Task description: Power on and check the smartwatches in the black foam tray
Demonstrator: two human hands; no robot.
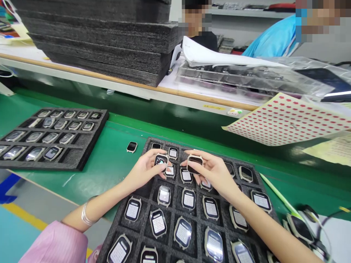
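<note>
My left hand (153, 163) holds a strapless smartwatch with a lit dial (160, 160), thumb across its screen. In my right hand (210, 168) is a second smartwatch with a dark screen (194, 159), pinched between thumb and fingers. Both hands are over the back part of a black foam tray (171, 212). Its compartments hold several watch bodies, many with lit white screens, such as this smartwatch (211, 207). A single dark-screened smartwatch (132, 147) lies on the green table, left of the tray's back corner. My forearm covers part of the tray's right side.
Another foam tray (93, 146) of watches lies at left. Stacked black foam (109, 47) and clear plastic trays (219, 78) stand on the shelf behind. A sticker sheet (290, 120) hangs over its edge. A green pen (279, 193) and cables are at right. Two people are beyond.
</note>
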